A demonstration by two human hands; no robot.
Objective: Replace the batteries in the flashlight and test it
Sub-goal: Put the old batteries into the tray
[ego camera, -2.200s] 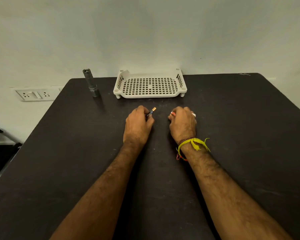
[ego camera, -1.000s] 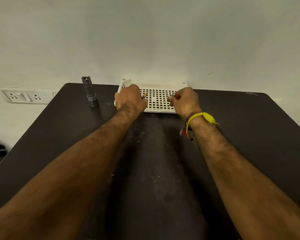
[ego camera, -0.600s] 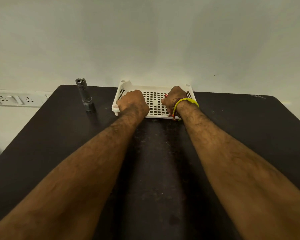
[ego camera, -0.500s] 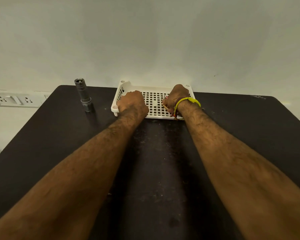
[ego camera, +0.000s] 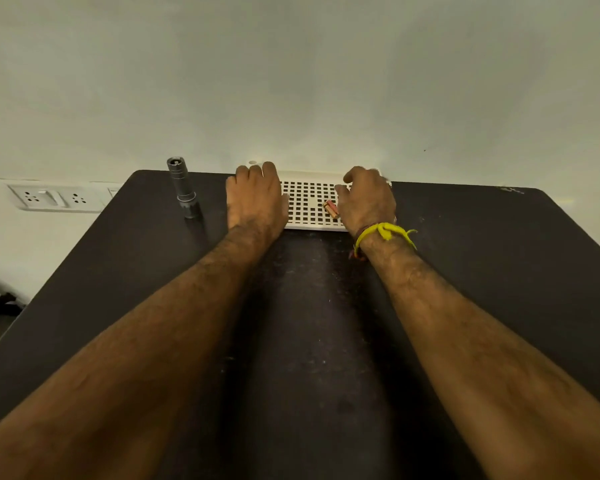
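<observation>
The flashlight is a grey metal cylinder with ribbed rings. It stands upright on the dark table, near the far edge, to the left of the white plastic tray. The tray floor is a grid of square holes, and one battery with a red and copper body lies on it. The left hand rests over the left side of the tray with relaxed fingers. The right hand, with loosely curled fingers, is just beside the battery; I cannot tell if it touches it. A yellow thread is tied on the right wrist.
</observation>
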